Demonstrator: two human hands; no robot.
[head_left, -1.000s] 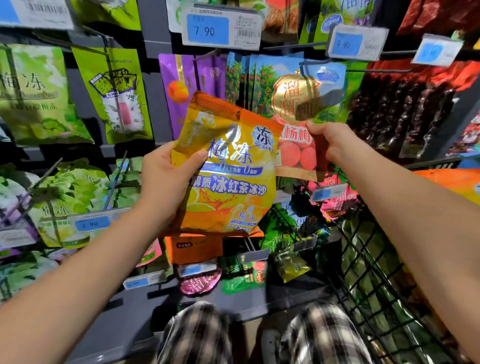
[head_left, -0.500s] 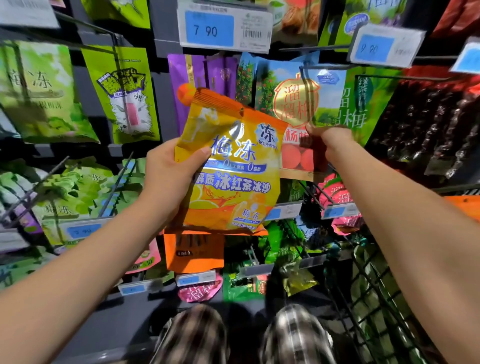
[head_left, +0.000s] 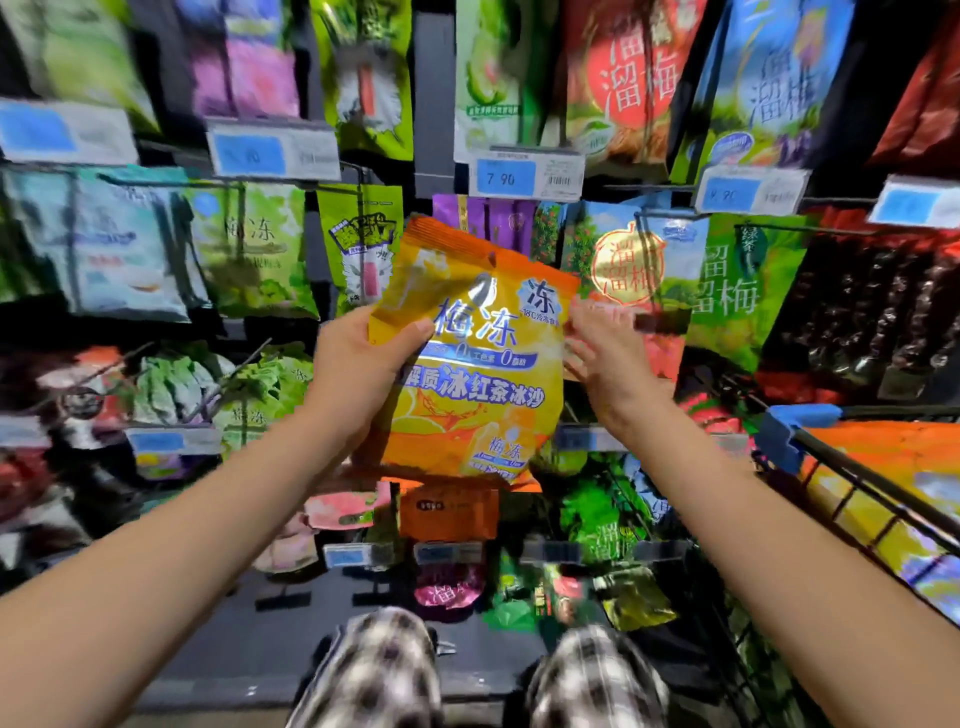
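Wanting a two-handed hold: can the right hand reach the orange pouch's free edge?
Probably yes: the right hand is open beside the orange pouch, nothing between them; the left hand grips only its other edge.

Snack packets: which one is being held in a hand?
The orange-yellow packet, gripped by the left hand; the others around it hang on display.

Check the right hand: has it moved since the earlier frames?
Yes. Judged against the hanging blue packet, the right hand has let go of its lower edge and shifted left, toward the orange pouch held by the left hand.
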